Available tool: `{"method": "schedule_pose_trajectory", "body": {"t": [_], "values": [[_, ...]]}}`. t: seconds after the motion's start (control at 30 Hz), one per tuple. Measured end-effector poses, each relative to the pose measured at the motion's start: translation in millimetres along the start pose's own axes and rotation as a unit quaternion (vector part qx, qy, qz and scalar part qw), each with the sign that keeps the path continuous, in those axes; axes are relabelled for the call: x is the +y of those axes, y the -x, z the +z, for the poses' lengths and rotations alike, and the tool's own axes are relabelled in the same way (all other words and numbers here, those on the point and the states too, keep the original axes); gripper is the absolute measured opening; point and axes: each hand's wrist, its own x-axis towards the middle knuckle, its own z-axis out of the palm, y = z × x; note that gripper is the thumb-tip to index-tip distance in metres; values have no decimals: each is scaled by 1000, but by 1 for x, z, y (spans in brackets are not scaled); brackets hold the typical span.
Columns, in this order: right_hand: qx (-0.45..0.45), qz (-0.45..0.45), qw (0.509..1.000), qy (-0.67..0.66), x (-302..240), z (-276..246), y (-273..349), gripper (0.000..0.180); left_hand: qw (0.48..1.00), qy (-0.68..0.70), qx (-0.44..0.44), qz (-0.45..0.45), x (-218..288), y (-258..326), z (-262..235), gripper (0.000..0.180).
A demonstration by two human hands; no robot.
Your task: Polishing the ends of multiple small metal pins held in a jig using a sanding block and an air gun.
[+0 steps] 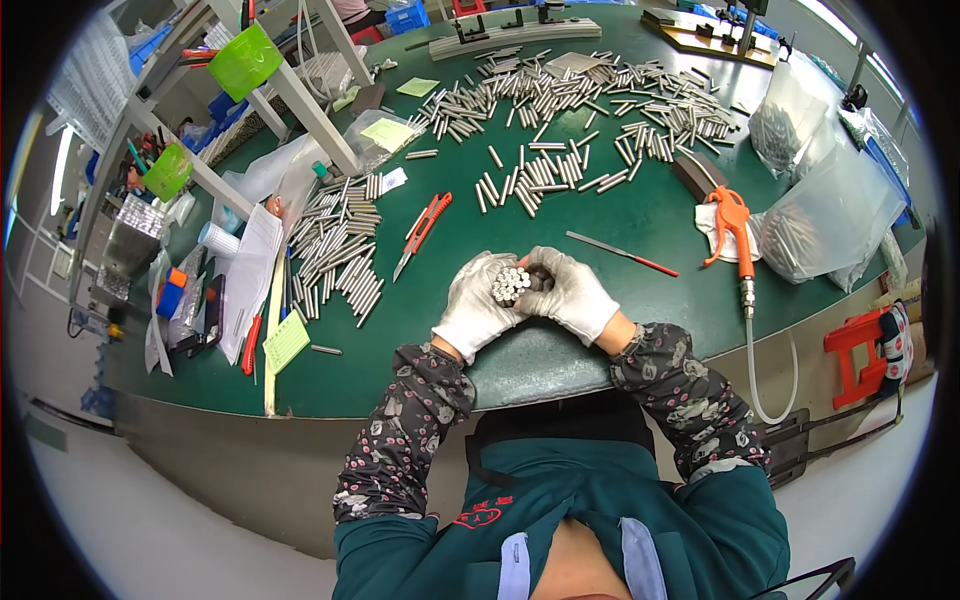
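Note:
In front of my body, above the near edge of the green table (540, 375), I hold a bundle of short metal rods (510, 286) with the round ends facing up. My left hand (474, 305), in a white glove, is closed round the bundle's left side. My right hand (577, 297), also gloved, wraps it from the right, and its fingertips look grey with dirt. The rods' lower parts are hidden by the gloves. Left of my hands lies a red utility knife (425, 232) with its blade out. A slim file with a red handle (648, 263) rests to the right.
Loose metal rods (545, 180) spread over the far middle, with another heap (335, 235) at left. An orange air blow gun (733, 225) with a hose lies at right, near plastic bags of rods (800, 235). Papers (255, 270) and a metal rack (300, 90) stand left.

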Motion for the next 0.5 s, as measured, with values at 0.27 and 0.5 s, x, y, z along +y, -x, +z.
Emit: {"method": "schedule_pose_trajectory", "body": {"t": [0.27,0.5], "values": [[19,-23,999,-25,8,0,-1,33,999,9,1,-38,0,1,2,44],[21,-35,998,45,1,-2,-1,33,998,23,5,-63,-2,2,4,45]]}}
